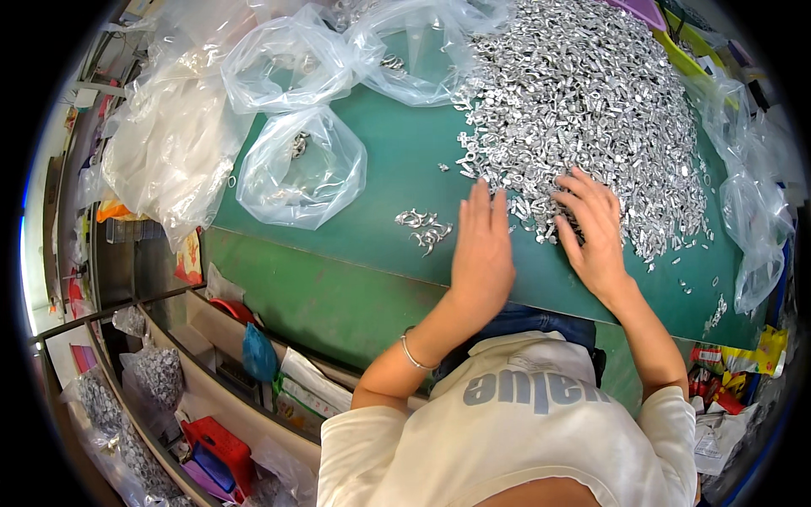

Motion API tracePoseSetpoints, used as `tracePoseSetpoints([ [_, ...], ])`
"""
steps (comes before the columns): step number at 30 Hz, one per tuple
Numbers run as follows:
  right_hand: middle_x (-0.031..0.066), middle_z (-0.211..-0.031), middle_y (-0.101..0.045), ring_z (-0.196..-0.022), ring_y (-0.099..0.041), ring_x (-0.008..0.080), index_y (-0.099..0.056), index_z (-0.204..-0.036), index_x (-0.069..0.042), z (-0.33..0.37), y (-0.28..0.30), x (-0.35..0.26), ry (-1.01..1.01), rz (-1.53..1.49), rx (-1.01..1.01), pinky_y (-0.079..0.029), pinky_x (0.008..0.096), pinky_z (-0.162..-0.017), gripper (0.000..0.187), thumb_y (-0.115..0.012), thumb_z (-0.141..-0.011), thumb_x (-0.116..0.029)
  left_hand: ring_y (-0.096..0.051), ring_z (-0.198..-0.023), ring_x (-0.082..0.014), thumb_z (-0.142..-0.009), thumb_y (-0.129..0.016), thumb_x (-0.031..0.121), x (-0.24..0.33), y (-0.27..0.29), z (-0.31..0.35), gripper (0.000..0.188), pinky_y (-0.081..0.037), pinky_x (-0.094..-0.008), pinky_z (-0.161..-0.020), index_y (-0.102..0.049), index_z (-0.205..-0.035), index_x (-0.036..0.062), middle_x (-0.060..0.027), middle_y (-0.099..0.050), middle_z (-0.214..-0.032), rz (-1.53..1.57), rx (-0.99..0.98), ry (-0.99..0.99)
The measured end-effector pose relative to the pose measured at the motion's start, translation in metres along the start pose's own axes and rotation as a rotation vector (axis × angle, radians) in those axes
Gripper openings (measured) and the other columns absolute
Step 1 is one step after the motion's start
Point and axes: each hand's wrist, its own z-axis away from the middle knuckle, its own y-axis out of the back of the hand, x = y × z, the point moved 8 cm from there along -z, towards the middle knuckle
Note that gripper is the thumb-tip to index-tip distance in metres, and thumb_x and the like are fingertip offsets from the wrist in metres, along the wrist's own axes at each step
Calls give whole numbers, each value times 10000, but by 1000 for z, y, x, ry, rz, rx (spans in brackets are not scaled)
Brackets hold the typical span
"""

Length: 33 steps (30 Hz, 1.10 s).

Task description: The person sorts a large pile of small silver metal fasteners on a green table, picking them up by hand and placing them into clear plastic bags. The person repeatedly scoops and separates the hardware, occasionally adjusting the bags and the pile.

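Note:
A large heap of small silver metal charms (583, 101) covers the far right of the green tabletop (380, 160). At its near edge lies my right hand (596, 232), fingers spread and bent onto the pieces; nothing shows gripped in it. My left hand (483, 253) is just left of the heap, held edge-on with its fingers stretched out and no piece visible in it. Beside its fingers, on the left, sits a small group of curved silver pieces (425, 230). Whatever lies under either palm is hidden.
Rolled-open clear plastic bags (338, 198) with a few silver pieces stand at the back left. A large crumpled plastic sheet (169, 144) hangs over the left edge. Another plastic bag (756, 220) drapes the right edge. Open drawers (245, 372) hold filled bags and a red container (221, 456).

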Motion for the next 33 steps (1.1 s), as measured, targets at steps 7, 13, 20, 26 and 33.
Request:
tracePoseSetpoints([
  [7,99,-1387,-488,-1375,-370,297,-557,-1279,-63,13,-9,5,20,122,-191,-245,540,-1090,455,-649,-836,-111,-43,-1401,-591,-785,-434,-156,47,-47,4,696,-138,-613,-1130,-243,-1448,-68,-357,-108,-1523,354,50,-19],
  [13,82,-1382,-507,-1397,-351,278,-597,-1270,-65,35,5,28,-83,217,-152,-202,543,-1100,391,-560,-890,-152,-75,-1435,-517,-818,-449,-117,85,-79,-6,672,-75,-601,-1147,-275,-1462,-34,-321,-83,-1550,537,64,-136],
  [20,90,-1351,-522,-1367,-397,310,-637,-1168,-49,53,37,55,-172,252,22,-208,529,-1097,308,-597,-869,-110,-265,-1392,-463,-813,-447,-132,106,-81,-8,579,-207,-538,-1146,-413,-1382,-33,-277,-236,-1515,623,-122,-318],
  [26,101,-1174,-589,-1185,-515,301,-626,-1104,-50,48,46,31,-162,70,159,-317,438,-997,317,-676,-791,-49,-476,-1214,-360,-827,-584,-78,42,-14,3,443,-399,-423,-1002,-543,-1259,8,-203,-474,-1343,179,78,-115],
  [33,49,-1300,-529,-1344,-385,300,-591,-1223,-106,42,4,10,-8,148,-207,-267,530,-1080,456,-728,-801,-211,-322,-1352,-464,-844,-552,-105,25,-23,8,535,-290,-485,-1106,-436,-1357,-5,-276,-313,-1466,178,56,-21],
])
